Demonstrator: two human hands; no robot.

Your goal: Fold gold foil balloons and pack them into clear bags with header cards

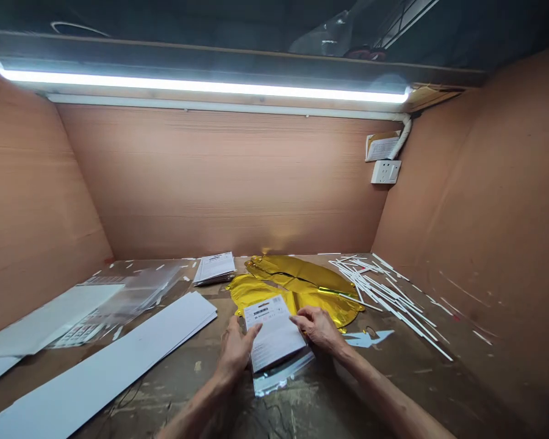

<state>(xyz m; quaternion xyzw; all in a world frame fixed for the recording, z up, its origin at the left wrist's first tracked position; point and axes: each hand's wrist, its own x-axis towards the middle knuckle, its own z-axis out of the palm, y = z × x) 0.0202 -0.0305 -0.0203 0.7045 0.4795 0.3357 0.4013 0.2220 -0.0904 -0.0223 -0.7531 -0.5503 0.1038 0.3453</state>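
Observation:
A white printed card (277, 335) with a hang hole at its top lies in a clear plastic bag (283, 379), whose loose end sticks out toward me. My left hand (236, 346) grips the card's left edge, thumb on the face and fingers partly hidden along the side. At the upper right edge, my right hand (319, 328) pinches the bagged card between thumb and curled fingers. Crumpled gold foil balloons (297, 277) lie flat just behind the card, partly covered by it.
White sticks (384, 289) are scattered at the right. Behind to the left stands a stack of packed cards (215, 267). Long white card sheets (114, 366) and clear plastic bags (137, 292) cover the left side. Wooden panels (233, 183) enclose the table; a lamp (201, 82) hangs above.

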